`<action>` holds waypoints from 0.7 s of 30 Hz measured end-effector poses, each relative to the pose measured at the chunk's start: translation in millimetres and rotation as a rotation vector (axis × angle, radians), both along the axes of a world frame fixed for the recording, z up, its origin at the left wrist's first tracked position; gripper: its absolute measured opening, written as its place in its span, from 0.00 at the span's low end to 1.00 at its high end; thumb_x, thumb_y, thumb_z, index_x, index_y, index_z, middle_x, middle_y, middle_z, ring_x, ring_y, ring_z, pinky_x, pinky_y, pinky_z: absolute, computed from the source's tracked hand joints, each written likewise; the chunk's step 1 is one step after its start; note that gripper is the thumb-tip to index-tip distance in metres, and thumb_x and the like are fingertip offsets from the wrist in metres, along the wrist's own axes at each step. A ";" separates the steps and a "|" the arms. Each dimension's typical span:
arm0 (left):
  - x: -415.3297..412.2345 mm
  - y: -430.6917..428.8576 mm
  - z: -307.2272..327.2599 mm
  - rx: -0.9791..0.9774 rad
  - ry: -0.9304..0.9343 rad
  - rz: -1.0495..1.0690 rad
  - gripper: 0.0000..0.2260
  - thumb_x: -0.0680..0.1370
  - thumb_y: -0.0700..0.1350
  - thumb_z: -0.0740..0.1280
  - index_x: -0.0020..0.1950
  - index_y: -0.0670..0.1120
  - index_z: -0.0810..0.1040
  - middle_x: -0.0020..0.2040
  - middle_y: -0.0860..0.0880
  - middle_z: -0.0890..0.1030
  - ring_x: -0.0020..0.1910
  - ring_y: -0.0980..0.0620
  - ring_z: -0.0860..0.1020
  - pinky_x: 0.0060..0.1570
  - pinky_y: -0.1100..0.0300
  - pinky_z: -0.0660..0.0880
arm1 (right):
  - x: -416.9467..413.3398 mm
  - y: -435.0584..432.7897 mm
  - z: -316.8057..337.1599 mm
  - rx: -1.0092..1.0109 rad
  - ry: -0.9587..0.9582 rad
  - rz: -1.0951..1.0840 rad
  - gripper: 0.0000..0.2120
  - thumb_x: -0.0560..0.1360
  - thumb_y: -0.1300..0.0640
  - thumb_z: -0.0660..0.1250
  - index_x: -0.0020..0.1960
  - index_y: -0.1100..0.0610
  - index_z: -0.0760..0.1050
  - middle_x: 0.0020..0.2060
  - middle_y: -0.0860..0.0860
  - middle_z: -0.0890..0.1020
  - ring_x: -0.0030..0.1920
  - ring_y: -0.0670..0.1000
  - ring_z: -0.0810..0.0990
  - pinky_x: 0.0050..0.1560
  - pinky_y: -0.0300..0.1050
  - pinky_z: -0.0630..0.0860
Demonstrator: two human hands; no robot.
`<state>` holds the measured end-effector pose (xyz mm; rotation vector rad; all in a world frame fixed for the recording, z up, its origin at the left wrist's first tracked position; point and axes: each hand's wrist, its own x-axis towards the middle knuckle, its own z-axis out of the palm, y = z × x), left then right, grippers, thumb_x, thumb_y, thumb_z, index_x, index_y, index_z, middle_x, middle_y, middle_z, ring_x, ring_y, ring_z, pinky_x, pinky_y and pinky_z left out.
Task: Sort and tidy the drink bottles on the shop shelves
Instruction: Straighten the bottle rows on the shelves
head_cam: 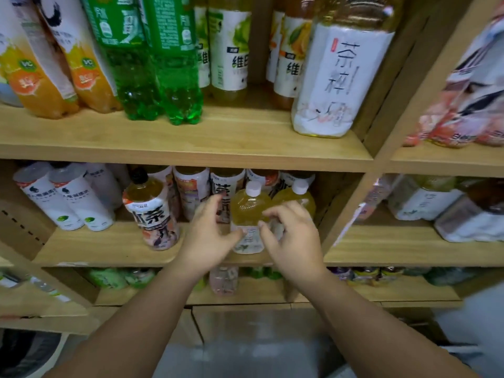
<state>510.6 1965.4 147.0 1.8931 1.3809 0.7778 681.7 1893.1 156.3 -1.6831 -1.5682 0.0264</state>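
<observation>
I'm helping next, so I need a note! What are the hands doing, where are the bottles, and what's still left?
Left grip: open, beside the white-capped yellow bottle.
Right grip: fingers curled at its front; hold unclear.
That bottle stands at the middle shelf front, its twin behind right.
Done: twins grouped together.
Left: probably line up the black-capped tea bottle, standing forward alone.

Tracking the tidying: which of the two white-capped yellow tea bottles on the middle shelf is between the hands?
The left bottle, framed by left hand and right hand; the right bottle stands behind the right hand.
</observation>
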 end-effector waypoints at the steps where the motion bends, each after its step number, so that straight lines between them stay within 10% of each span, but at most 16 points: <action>1: 8.5 4.9 4.5 -0.011 0.015 -0.013 0.37 0.71 0.58 0.77 0.76 0.55 0.65 0.66 0.56 0.71 0.65 0.54 0.73 0.63 0.51 0.75 | 9.4 0.3 4.9 0.011 -0.066 -0.017 0.12 0.75 0.54 0.72 0.57 0.56 0.81 0.52 0.51 0.78 0.57 0.51 0.76 0.56 0.40 0.71; 9: 48.8 23.1 14.5 -0.031 0.098 -0.080 0.19 0.67 0.52 0.81 0.51 0.56 0.76 0.51 0.54 0.83 0.53 0.50 0.82 0.55 0.52 0.79 | 44.5 15.7 17.1 -0.461 -0.059 -0.024 0.35 0.78 0.50 0.69 0.80 0.50 0.57 0.68 0.59 0.66 0.71 0.61 0.63 0.72 0.54 0.67; 21: 20.2 -1.6 -1.0 0.024 0.036 -0.098 0.40 0.68 0.47 0.82 0.75 0.55 0.67 0.70 0.51 0.71 0.68 0.51 0.70 0.66 0.56 0.68 | 51.2 2.8 3.5 -0.479 -0.229 -0.112 0.37 0.74 0.58 0.76 0.74 0.38 0.61 0.67 0.55 0.56 0.67 0.59 0.66 0.60 0.50 0.78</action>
